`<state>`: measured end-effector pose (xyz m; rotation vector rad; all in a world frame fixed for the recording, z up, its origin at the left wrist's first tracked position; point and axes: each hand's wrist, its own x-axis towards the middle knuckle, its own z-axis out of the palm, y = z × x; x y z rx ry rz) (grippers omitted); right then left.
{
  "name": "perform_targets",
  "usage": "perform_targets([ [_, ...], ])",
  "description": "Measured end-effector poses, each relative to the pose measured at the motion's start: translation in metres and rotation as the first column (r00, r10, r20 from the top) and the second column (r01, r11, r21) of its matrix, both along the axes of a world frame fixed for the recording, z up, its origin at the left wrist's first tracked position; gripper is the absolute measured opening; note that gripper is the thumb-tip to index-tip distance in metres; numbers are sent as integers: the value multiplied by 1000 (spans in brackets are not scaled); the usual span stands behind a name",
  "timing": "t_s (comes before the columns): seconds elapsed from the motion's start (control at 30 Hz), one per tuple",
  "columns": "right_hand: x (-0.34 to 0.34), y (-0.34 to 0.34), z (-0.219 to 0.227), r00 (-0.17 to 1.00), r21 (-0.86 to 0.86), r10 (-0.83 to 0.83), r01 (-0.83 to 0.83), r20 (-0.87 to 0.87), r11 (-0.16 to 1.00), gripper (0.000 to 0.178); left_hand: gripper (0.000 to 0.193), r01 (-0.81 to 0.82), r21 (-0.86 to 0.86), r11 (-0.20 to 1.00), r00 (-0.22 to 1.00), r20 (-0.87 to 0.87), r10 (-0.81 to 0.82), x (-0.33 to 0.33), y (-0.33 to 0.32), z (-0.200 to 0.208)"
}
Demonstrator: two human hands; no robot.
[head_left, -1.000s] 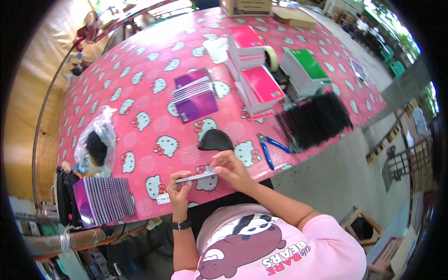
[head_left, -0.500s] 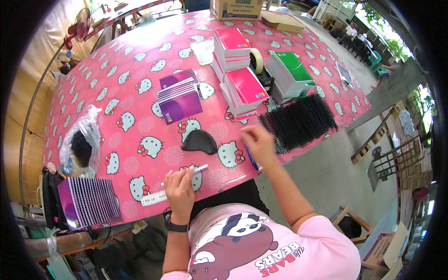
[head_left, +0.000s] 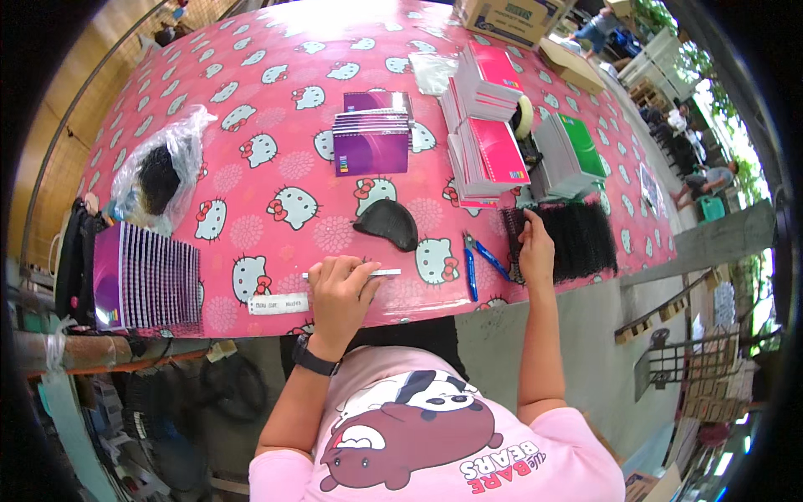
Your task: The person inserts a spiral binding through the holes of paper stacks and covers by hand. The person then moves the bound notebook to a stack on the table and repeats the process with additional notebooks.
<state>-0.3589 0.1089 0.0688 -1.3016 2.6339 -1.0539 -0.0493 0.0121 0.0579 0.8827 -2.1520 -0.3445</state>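
Observation:
My left hand (head_left: 339, 289) is closed over a thin white-edged pad (head_left: 386, 272), seen edge-on near the table's front edge. Most of the pad is hidden under the fingers. Over at the right, my right hand (head_left: 536, 244) pinches at the left end of a pile of black spiral binding coils (head_left: 581, 243). Its fingertips touch the coils there. Between the hands lie blue-handled pliers (head_left: 473, 266), their handles spread. A curved black pad (head_left: 388, 224) rests beyond the left hand, and a flat white strip with markings (head_left: 279, 304) lies to its left.
Purple spiral notebooks stand in a stack (head_left: 372, 151) mid-table and another (head_left: 155, 280) at front left. Pink notebook stacks (head_left: 495, 155), a tape roll (head_left: 523, 117) and green notebooks (head_left: 569, 151) stand right. A plastic bag (head_left: 163, 171) lies left; a cardboard box (head_left: 512, 20) stands behind.
My right hand has moved right, from beside the pliers to the coil pile, leaving the pliers on the table. The left hand stays on the pad. The whole view has turned somewhat.

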Motion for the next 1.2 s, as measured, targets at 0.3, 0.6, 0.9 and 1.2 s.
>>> perform_targets([
  [0.3, 110, -20, 26, 650, -149, 626, -633, 431, 760, 25, 21, 58, 24, 998, 998, 7, -58, 0, -1, 1],
  [0.6, 109, -28, 17, 615, -216, 680, -657, 399, 722, 24, 19, 89, 60, 994, 996, -29, -87, 2, -1, 3],
  [0.9, 110, -26, 9, 534, -113, 714, -760, 453, 640, 28, 19, 86, 61, 994, 996, -32, -84, 5, -1, 2],
  [1.2, 109, -32, 22, 453, -89, 624, -761, 637, 642, 35, 18, 199, 76, 977, 977, 67, -204, -13, 13, 7],
])
